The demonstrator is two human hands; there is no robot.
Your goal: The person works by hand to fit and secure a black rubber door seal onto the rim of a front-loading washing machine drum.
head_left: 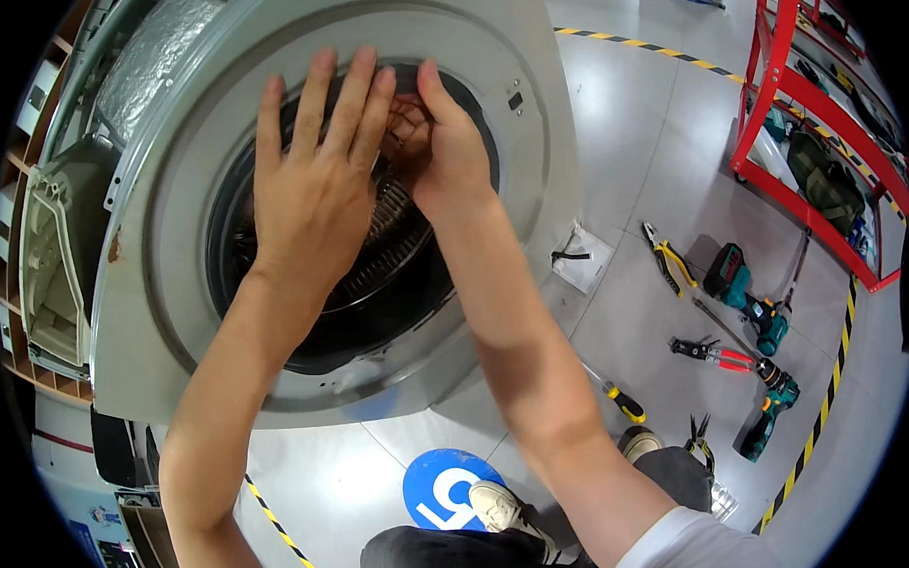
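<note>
A grey front-loading washing machine (518, 176) with its door off fills the upper left; its round drum opening (373, 311) shows a ribbed metal drum inside. My left hand (313, 169) lies flat, fingers spread, over the upper part of the opening and its dark rubber rim (226, 246). My right hand (444, 148) curls at the top edge of the opening, fingertips pinching the dark rubber seal there. What exactly sits between those fingers is hidden.
On the grey floor to the right lie yellow-handled pliers (668, 256), red-handled pliers (712, 353), a screwdriver (619, 395), two teal cordless drills (749, 294) (768, 400) and a white packet (586, 257). A red metal rack (811, 106) stands at the upper right.
</note>
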